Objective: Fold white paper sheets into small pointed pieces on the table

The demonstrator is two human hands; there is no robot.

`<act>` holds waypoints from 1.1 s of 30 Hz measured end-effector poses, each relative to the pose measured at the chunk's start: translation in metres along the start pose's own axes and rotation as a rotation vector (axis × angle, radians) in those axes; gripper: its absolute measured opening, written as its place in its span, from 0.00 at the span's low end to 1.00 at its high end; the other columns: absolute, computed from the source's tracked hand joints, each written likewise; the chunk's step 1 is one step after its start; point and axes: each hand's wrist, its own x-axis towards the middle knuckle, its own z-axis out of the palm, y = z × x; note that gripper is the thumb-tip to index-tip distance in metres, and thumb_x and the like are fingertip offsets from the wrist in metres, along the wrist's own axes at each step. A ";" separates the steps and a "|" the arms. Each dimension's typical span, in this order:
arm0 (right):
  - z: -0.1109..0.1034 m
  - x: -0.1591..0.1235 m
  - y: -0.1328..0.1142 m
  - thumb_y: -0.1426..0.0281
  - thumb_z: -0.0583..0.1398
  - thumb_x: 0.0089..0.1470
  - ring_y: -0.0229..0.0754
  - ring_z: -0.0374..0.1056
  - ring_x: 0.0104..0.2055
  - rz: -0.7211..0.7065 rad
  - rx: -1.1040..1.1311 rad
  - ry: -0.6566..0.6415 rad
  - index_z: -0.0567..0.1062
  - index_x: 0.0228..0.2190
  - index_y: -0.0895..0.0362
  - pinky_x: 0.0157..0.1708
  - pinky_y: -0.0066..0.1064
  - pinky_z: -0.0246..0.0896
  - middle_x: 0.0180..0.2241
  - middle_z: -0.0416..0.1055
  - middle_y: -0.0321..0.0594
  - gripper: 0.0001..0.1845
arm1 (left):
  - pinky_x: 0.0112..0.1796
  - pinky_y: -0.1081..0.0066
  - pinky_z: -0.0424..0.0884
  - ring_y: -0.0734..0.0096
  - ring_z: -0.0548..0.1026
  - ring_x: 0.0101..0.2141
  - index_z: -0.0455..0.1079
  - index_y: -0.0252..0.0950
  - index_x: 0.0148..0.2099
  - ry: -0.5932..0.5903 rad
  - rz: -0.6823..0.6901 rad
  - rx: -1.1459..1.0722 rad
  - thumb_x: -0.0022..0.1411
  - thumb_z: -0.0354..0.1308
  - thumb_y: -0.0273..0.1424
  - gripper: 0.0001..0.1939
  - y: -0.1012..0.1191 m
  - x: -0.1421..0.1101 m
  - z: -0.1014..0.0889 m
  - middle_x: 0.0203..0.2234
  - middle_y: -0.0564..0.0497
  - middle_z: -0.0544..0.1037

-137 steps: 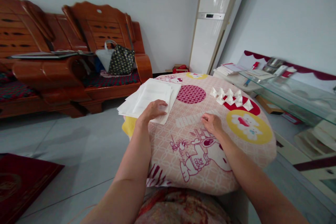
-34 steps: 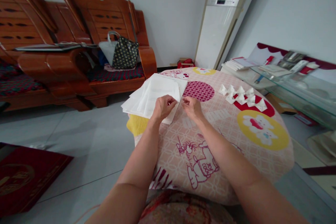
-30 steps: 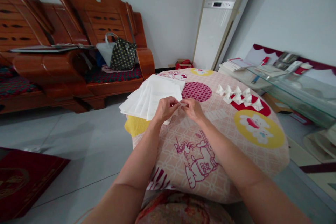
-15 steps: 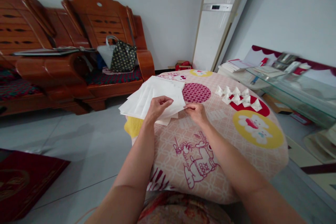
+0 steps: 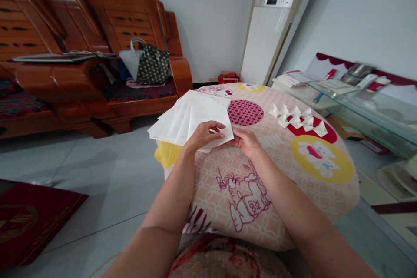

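Note:
A fanned stack of white paper sheets (image 5: 177,117) lies at the left side of the round table. My left hand (image 5: 205,134) rests over the near part of the top sheet, fingers loosely bent and apart from the thumb, holding nothing visible. At the near right corner of that sheet, my right hand (image 5: 245,141) pinches the paper's edge between thumb and fingers. Part of its grip is hidden behind the hand. Several small folded white paper pieces (image 5: 296,120) stand in rows on the right side of the table.
A pink patterned cloth (image 5: 270,156) covers the table. To the right is a glass-topped stand (image 5: 361,108) with papers and containers on it. Wooden chairs (image 5: 130,30) stand at the back left, one holding a dark patterned bag (image 5: 153,66). A red bag (image 5: 35,221) lies on the floor.
My left hand has slid slightly right across the top sheet toward its near right corner. My right hand stays at that corner, its fingers now more beneath the edge. The view has shifted slightly.

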 end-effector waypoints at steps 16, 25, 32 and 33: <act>0.010 -0.007 0.002 0.68 0.70 0.51 0.41 0.76 0.33 0.001 0.005 -0.112 0.82 0.32 0.56 0.39 0.36 0.75 0.33 0.82 0.40 0.06 | 0.40 0.68 0.75 0.66 0.80 0.38 0.79 0.36 0.48 -0.044 -0.019 0.052 0.56 0.67 0.39 0.19 0.006 -0.001 0.002 0.39 0.46 0.84; 0.008 -0.006 0.002 0.67 0.71 0.48 0.42 0.76 0.33 -0.005 0.012 -0.132 0.82 0.33 0.57 0.40 0.36 0.76 0.33 0.82 0.41 0.09 | 0.38 0.69 0.75 0.67 0.80 0.36 0.79 0.36 0.48 -0.056 -0.047 0.066 0.57 0.67 0.38 0.18 0.008 -0.002 0.002 0.40 0.46 0.84; 0.006 -0.003 0.005 0.69 0.71 0.47 0.42 0.76 0.33 -0.018 0.034 -0.148 0.83 0.34 0.57 0.39 0.36 0.75 0.34 0.82 0.41 0.10 | 0.40 0.67 0.76 0.65 0.80 0.37 0.79 0.35 0.49 -0.070 -0.035 0.059 0.57 0.67 0.40 0.21 0.007 -0.002 0.001 0.39 0.46 0.84; 0.006 -0.003 0.006 0.69 0.71 0.46 0.42 0.76 0.34 -0.023 0.041 -0.152 0.83 0.34 0.57 0.39 0.36 0.75 0.35 0.82 0.41 0.10 | 0.40 0.67 0.76 0.65 0.81 0.38 0.78 0.35 0.50 -0.081 -0.028 0.055 0.56 0.68 0.41 0.22 0.007 -0.002 0.001 0.40 0.45 0.84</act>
